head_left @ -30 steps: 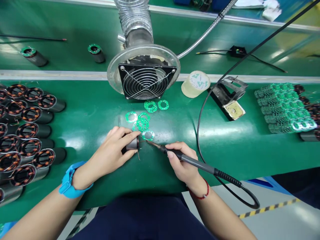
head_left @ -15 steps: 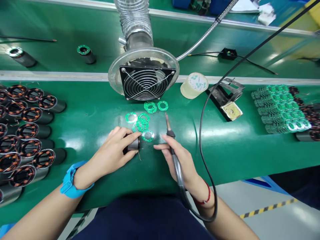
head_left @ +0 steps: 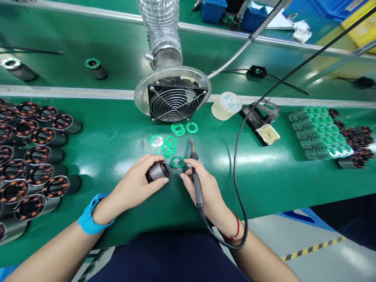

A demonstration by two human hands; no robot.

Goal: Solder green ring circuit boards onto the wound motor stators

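Note:
My left hand (head_left: 133,180) is wrapped round a dark cylindrical motor stator (head_left: 158,172). The stator lies on its side, its open end with copper windings facing right. In my right hand (head_left: 210,190) is a soldering iron (head_left: 197,188), its tip pointing away from me. The thumb and forefinger of that hand are at the right edge of a green ring-shaped circuit board (head_left: 173,163), just beyond the stator's open end; whether they pinch it I cannot tell. Several more green ring boards (head_left: 192,132) lie loose behind it.
Rows of stators (head_left: 41,174) stand at the left. A fume extractor fan (head_left: 175,102) hangs over the bench. Behind my right hand are a tape roll (head_left: 225,107) and an iron stand (head_left: 266,127). Stacked ring boards (head_left: 319,135) sit far right. The iron's cable (head_left: 235,168) loops beside my right arm.
The stator has turned so its wound end shows more. My right hand has come left with the soldering iron, its fingers now at the nearest ring board. The whole view has shifted slightly.

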